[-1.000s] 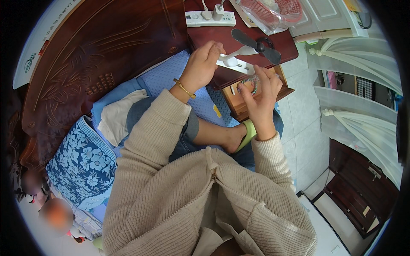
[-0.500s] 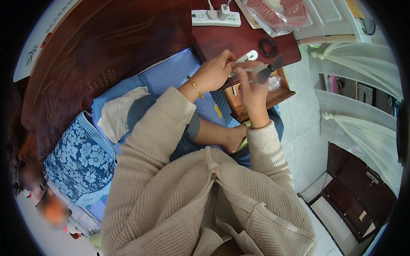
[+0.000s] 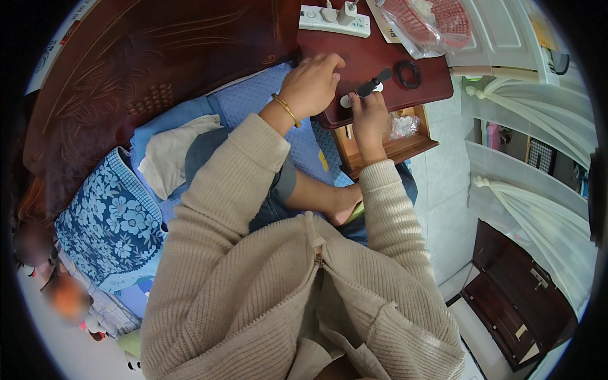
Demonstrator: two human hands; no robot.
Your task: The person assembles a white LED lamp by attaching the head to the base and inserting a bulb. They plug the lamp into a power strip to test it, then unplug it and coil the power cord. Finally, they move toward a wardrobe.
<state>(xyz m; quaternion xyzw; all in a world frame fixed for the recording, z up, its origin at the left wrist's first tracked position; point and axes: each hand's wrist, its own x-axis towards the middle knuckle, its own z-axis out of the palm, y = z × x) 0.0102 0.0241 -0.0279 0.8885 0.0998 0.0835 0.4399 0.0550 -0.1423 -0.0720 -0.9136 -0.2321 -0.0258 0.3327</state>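
Pinching a dark-bladed fan (image 3: 366, 88), right hand (image 3: 370, 122) pointing forward, left hand (image 3: 311, 86) angled rightward, grip loosely parted

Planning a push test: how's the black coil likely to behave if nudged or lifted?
The black coil probably sags or changes shape when lifted, since its strands look thin. It's likely light, with little bulk around its open middle. Lying flat on the glossy table, it should tend to slide rather than roll.
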